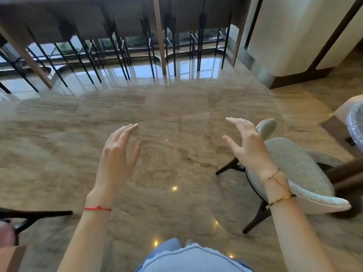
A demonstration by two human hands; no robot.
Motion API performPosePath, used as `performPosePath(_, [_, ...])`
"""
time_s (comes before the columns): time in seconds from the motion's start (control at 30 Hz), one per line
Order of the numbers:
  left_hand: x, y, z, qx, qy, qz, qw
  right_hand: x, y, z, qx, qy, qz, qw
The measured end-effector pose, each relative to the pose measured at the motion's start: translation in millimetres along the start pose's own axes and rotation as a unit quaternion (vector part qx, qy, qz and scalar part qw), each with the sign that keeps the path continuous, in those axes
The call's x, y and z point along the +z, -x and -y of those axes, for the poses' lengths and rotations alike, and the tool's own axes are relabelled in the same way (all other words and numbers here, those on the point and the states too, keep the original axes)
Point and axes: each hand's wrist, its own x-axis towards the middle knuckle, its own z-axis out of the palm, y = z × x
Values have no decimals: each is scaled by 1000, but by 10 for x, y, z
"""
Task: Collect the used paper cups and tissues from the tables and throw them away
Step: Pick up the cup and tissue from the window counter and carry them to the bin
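Both my hands are raised in front of me over the polished stone floor point(157, 163), well apart from each other and holding nothing. My left hand point(117, 154) has its fingers straight and relaxed, pointing up and away from me, palm turned toward the right; a red string point(97, 208) circles that wrist. My right hand point(245, 144) mirrors it, fingers spread loosely, palm turned left, with thin bracelets point(275, 185) on the wrist. Neither a paper cup nor a tissue can be made out from here, so I cannot tell their position or which way they point. A grey upholstered chair point(298, 169) stands just behind my right hand. Bar stools point(117, 52) line a counter point(78, 8) far ahead.
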Motion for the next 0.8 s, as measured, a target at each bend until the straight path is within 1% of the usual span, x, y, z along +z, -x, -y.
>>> performPosePath(0.1, [81,-19,13,-13,8,-18,1000,31,-20,-122,15,3,-1,1000])
performPosePath(0.27, [253,-176,110,-27,5,-11,1000,105,-205,-323,29,6,9,1000])
performPosePath(0.43, [529,-572,280,-51,18,4,999,271,-599,-515,49,8,19,999])
performPosePath(0.6, [862,-1327,581,-53,24,24,998,516,-1345,-725,63,8,41,997])
performPosePath(0.8, [1141,-2673,994,-40,23,19,999,705,-2686,-887,61,7,26,998])
